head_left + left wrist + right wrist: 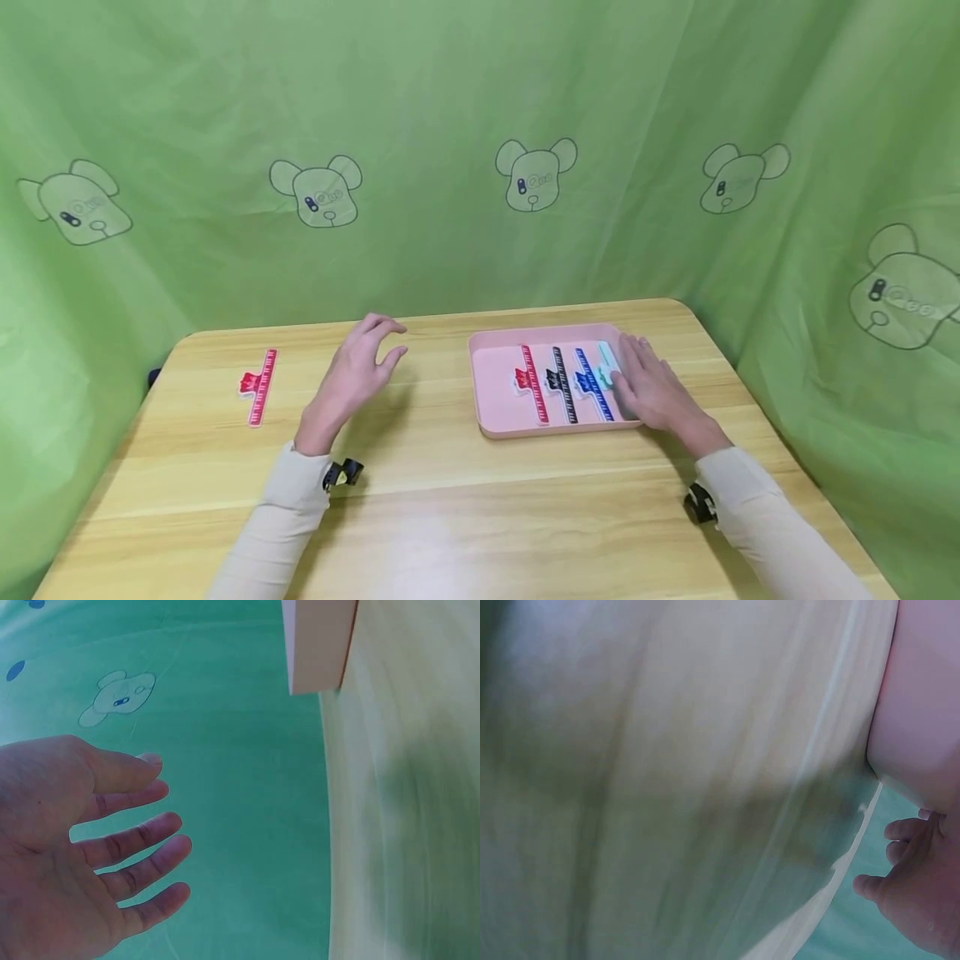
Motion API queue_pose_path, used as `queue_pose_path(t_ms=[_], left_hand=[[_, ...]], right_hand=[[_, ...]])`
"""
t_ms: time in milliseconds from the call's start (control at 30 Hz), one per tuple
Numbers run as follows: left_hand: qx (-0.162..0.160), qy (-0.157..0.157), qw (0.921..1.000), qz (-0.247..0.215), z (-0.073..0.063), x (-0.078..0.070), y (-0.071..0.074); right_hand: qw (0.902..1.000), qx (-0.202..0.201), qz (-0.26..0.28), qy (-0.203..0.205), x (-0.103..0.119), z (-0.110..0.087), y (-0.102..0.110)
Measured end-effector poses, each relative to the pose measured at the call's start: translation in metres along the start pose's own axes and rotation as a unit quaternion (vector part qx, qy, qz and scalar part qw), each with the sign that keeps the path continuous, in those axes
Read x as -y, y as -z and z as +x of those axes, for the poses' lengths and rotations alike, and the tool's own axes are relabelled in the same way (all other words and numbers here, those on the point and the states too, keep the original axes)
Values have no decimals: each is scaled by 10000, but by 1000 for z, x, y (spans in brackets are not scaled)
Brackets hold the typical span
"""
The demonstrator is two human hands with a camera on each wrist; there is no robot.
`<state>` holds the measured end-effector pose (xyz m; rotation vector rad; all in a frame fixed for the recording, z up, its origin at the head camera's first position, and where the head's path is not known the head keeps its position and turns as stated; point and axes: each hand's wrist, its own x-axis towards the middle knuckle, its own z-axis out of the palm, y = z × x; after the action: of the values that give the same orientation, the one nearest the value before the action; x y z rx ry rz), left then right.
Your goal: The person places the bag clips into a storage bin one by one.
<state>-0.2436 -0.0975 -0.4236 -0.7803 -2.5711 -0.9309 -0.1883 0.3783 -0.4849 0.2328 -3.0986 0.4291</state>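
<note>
My left hand (356, 371) hovers over the table left of the tray, holding nothing, its fingers loosely bent and thumb apart. The left wrist view shows that palm and its spread fingers (150, 862). At the pink tray's (498, 421) right edge lies my right hand (652, 387), fingers stretched along the rim and thumb reaching inside over a mint clip (606, 357), which it partly hides. Left of the mint one, in a row, are blue (595, 387), black (562, 387) and red (534, 387) clips with piano-key strips. In the right wrist view, fingertips (870, 885) show beside the tray wall.
Another red piano-key clip (261, 387) lies alone on the wooden table (420, 517), left of my left hand. A green curtain (435, 250) with bear-head drawings hangs behind and along both sides of the table.
</note>
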Motion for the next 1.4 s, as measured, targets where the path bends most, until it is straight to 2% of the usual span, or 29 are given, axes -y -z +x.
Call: queue_pose_path(t_ms=[367, 833, 1067, 1400], left_hand=[[-106, 347, 9993, -52, -6, 14, 16], [-183, 804, 9965, 105, -13, 35, 35], [-138, 1025, 9943, 260, -16, 50, 44], [-71, 1277, 9914, 262, -23, 64, 58]], right_hand=[[10000, -7, 26, 40, -1, 0, 0], [9999, 89, 5, -48, -1, 1, 0], [9999, 104, -7, -22, -1, 1, -1], [10000, 85, -10, -11, -2, 3, -2]])
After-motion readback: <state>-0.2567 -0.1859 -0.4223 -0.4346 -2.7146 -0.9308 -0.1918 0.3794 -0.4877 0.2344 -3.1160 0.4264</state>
